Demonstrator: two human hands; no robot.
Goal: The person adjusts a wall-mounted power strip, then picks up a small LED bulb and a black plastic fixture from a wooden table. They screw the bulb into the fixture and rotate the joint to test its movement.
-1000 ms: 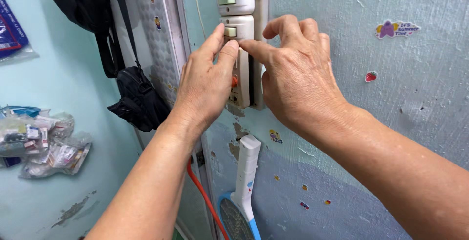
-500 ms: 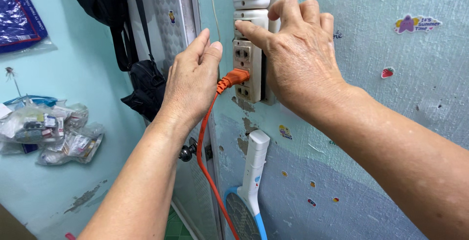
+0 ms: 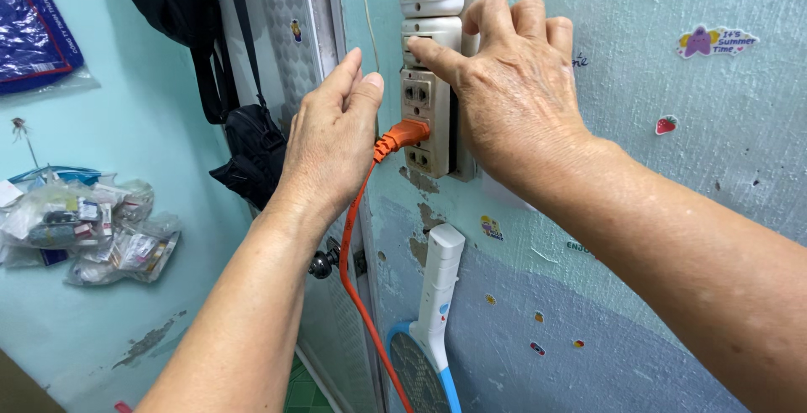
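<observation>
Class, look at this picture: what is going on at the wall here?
A person works at a wall socket strip. The right hand rests over the strip, its index fingertip on the switch box above the sockets. The left hand is open beside an orange plug that sits in a lower socket, its orange cable hanging down. A racket-shaped swatter hangs below, and a black bag hangs at the left.

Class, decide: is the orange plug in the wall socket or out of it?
In: the orange plug sits flush against the socket strip, its cord hanging down.
</observation>
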